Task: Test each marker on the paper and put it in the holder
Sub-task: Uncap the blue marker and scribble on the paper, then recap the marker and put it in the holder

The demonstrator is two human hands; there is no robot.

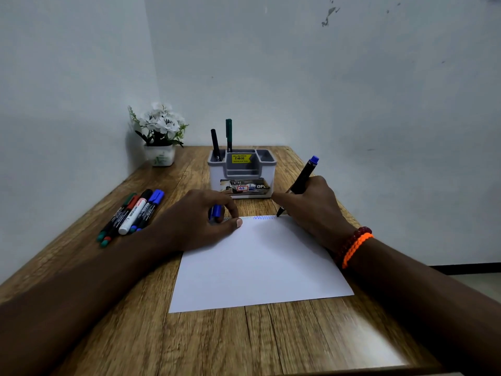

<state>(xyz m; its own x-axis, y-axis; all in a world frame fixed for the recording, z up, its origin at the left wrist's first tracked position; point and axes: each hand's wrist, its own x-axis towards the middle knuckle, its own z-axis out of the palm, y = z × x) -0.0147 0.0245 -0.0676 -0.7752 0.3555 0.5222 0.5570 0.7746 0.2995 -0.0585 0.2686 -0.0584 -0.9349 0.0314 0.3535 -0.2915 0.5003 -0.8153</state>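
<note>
A white sheet of paper [257, 264] lies on the wooden table, with a blue zigzag scribble [264, 217] along its far edge. My right hand [311, 210] grips a black marker with a blue end [303, 177], its tip touching the paper at the scribble's right end. My left hand [200, 218] rests on the paper's far left corner and pinches a blue marker cap [216, 211]. The grey and white holder [242, 172] stands just behind, with a black marker [215, 145] and a green marker [229, 134] upright in its back left compartment.
Several capped markers [132, 213] lie side by side on the table's left. A white pot of white flowers [160, 137] stands in the far left corner against the walls. The table's right edge runs close beside my right forearm.
</note>
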